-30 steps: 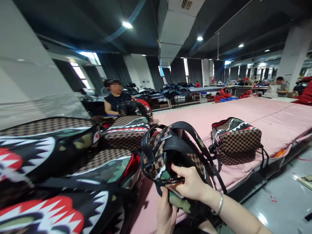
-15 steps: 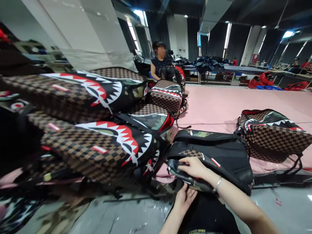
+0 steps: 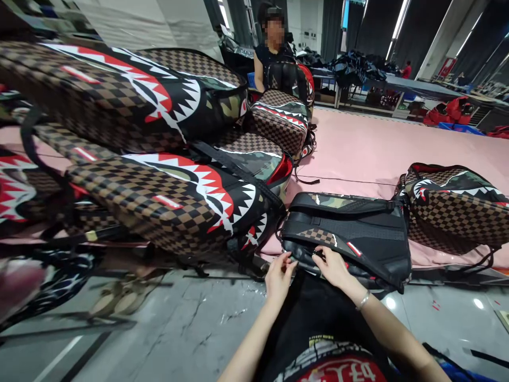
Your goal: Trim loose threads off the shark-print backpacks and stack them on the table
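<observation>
A black backpack (image 3: 369, 233) with brown checkered and camouflage parts lies on its front in front of me, its back panel and shoulder straps (image 3: 318, 237) facing up. At its near left edge, my left hand (image 3: 279, 278) has thumb and fingers pinched together on the bag's rim. Just to the right, my right hand (image 3: 333, 269), with a bracelet on the wrist, pinches the side of the same backpack. The exact bit of edge or zipper between the fingertips is too small to make out.
Several checkered shark-mouth backpacks (image 3: 155, 196) are piled on my left. Another checkered backpack (image 3: 457, 212) stands at the right on the pink table (image 3: 358, 143). Across the table a person (image 3: 272, 50) is behind more backpacks. Sandals (image 3: 115, 300) lie on the floor at lower left.
My right hand has drawn back from over the bag to its near edge. My left hand has come up from beneath the edge and now pinches it. The view has tilted down.
</observation>
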Demonstrator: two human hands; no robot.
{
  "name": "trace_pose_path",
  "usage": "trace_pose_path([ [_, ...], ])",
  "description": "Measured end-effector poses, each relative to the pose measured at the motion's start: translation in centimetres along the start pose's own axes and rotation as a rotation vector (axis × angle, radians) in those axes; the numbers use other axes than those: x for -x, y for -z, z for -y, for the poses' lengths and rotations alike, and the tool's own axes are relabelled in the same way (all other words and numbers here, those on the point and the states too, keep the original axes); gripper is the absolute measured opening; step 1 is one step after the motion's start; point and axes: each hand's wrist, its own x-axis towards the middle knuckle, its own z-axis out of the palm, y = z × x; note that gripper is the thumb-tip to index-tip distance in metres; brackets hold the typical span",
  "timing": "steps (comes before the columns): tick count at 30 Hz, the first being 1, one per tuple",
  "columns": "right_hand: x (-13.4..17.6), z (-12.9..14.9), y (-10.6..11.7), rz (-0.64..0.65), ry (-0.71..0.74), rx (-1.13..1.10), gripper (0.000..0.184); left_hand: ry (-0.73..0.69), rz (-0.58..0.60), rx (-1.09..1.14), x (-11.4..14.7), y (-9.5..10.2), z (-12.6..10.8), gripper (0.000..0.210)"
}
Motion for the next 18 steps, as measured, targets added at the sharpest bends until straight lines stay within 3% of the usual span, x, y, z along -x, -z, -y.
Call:
trace_pose_path([
  [4,0.6,-0.8,-0.8,-0.036,-0.028,-0.128,0.026,-0.109,0.070,-0.094,-0.9,-0.2,-1.1,0.021],
  [8,0.9,-1.3,-0.9,-0.040,-0.046,-0.179,0.025,-0.103,0.055,-0.132,-1.8,-0.1,-1.1,0.015],
  [14,1.3,-0.9,-0.6,-0.016,-0.088,-0.175,0.023,0.124,-0.087,-0.061,-2.0,1.1,-0.1,0.031],
  [18,2.3,0.0,-0.3,0.039,-0.095,-0.237,0.021,0.269,-0.014,0.056,-1.1,2.0,-0.6,0.047],
])
